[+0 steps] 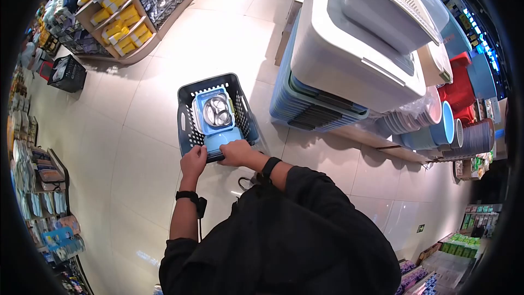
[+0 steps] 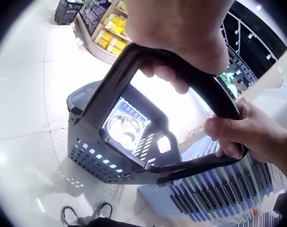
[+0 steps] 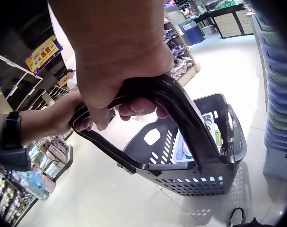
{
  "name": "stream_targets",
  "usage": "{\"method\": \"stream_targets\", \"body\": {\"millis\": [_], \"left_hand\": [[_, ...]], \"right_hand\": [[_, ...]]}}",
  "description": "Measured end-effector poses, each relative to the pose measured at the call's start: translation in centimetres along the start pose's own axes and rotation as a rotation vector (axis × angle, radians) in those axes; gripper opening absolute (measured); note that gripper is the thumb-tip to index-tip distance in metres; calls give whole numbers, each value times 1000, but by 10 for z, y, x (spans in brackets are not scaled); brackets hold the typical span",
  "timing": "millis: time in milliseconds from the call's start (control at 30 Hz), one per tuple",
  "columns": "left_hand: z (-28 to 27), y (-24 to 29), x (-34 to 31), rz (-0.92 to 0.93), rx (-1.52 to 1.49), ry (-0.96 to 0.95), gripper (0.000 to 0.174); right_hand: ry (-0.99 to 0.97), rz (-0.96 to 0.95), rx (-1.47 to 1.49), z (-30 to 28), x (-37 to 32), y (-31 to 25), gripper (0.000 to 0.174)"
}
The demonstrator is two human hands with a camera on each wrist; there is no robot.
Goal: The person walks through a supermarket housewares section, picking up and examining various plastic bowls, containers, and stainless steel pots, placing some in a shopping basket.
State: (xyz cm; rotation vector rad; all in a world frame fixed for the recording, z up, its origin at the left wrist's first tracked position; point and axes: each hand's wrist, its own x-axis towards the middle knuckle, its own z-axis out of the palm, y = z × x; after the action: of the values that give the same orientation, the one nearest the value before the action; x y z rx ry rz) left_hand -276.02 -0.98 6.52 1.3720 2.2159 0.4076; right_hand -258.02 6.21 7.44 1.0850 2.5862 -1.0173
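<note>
A black plastic shopping basket (image 1: 182, 110) stands out in front of me, with perforated walls. My left hand (image 1: 194, 161) and right hand (image 1: 238, 153) grip its handle side by side, at the end nearest my body. Both wrist views show fingers curled round the thick black handle (image 3: 193, 130). Inside the basket lie a small blue basket (image 1: 201, 99), a round metal divided plate (image 1: 218, 113) on top of it, and a flat light-blue item (image 1: 220, 138) nearer my hands.
To the right rise stacked storage bins (image 1: 327, 49) and nested basins (image 1: 445, 123). A shelf with yellow packages (image 1: 123, 27) stands at the far left, with another black basket (image 1: 68, 74) near it. Shelves of goods (image 1: 43, 186) line the left. Pale tiled floor (image 1: 139, 169) surrounds the basket.
</note>
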Motion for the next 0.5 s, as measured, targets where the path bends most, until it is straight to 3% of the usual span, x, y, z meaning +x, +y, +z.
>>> {"method": "stream_targets", "body": {"millis": [233, 500], "left_hand": [[-9, 12, 14, 24, 57, -27, 39], [-12, 18, 13, 51, 78, -89, 33]], "right_hand": [[38, -16, 105, -7, 4, 5, 43], [-91, -1, 194, -11, -2, 6, 40]]}}
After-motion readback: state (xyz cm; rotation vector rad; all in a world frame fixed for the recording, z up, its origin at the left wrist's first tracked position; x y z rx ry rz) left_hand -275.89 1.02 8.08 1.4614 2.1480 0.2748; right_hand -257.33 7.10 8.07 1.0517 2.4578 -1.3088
